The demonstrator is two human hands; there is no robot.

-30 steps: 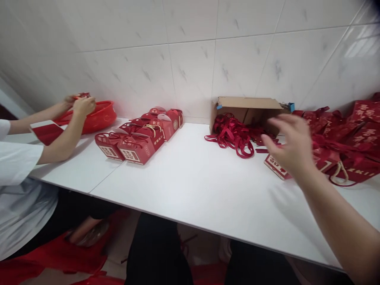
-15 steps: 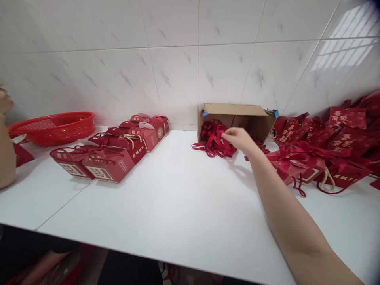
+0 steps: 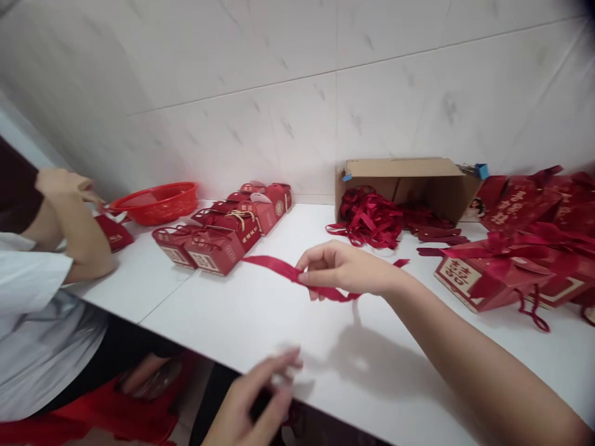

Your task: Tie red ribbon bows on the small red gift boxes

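Observation:
A length of red ribbon (image 3: 274,265) is pinched in my right hand (image 3: 337,269), above the white table; its ends trail out to both sides. Below it, by the table's front edge, my left hand (image 3: 258,396) has its fingers apart and holds nothing; they are slightly blurred. Behind my right hand, a tangled heap of red ribbons (image 3: 369,217) spills from a cardboard box (image 3: 404,167) lying on its side. Flat dark red strips (image 3: 439,234) lie beside the heap.
Red gift boxes (image 3: 216,248) stand in rows to the left. More boxes with ribbon bows (image 3: 497,272) crowd the right. A red plastic basket (image 3: 162,201) sits at the far left, near a seated person (image 3: 41,297). A tiled wall (image 3: 279,74) backs the table (image 3: 260,316).
My right hand has come back from the ribbon heap with a ribbon in it. My left hand has entered at the bottom. The view has swung left, showing more of the other person.

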